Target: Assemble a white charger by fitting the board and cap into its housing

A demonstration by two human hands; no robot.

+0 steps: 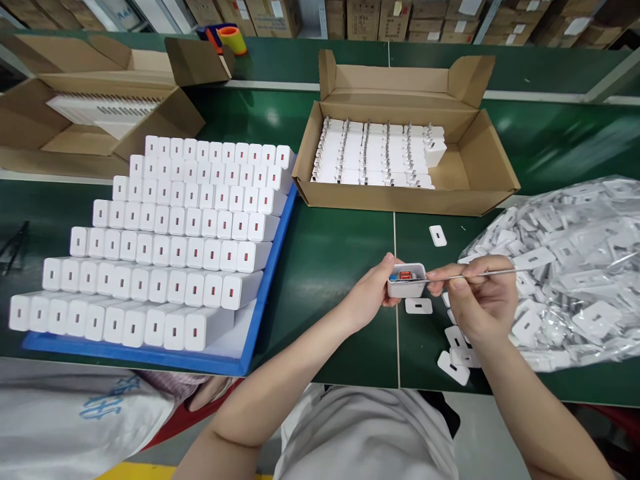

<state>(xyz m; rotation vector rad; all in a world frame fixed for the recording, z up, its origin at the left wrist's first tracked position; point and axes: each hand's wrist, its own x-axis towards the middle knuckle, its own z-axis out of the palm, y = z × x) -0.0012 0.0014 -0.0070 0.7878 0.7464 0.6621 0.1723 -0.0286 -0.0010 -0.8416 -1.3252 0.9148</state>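
Between my hands is a white charger housing [406, 288], its open end showing blue and red parts inside. My left hand [373, 290] is closed round its left side. My right hand [480, 293] pinches a thin metal tool [487, 273], whose tip reaches the housing's open end. One white cover plate [419, 306] lies just below the housing, another [438, 236] above and to the right. Several loose plates [453, 368] lie beneath my right hand, some overlapping. At the right, a clear plastic bag [575, 267] is filled with similar white plates.
On the left, a blue tray [245, 353] holds rows of white chargers. An open cardboard box [400, 197] with white chargers stands behind my hands; another box [185, 123] is at the back left. A person's white sleeve [75, 427] shows at the lower left.
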